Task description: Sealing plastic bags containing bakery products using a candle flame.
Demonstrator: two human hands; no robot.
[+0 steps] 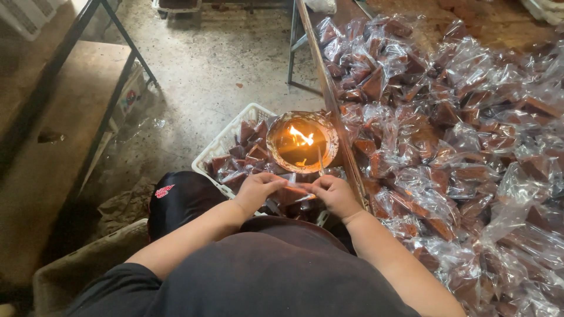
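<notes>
Head view: fingertips of both hands are bunched over one small packet (295, 192), so its folded edge is mostly hidden; what is inside is hard to make out. Person's torso cuts off the near part of the scene. Left hand (257, 191) pinches packet's left end, fingers together on it. Right hand (335, 194) pinches right end, likewise clamped. Packet: clear plastic, brown slab inside, held level just near of the flame bowl (302, 142). Bowl is round, metal, with a yellow flame burning inside. Under it, a white crate (226, 144) holds similar brown packets. Right: table heaped with clear bags (446, 129) of brown wedge pieces, crinkled and glossy. Left: a dark cap with a red mark (176, 196).
</notes>
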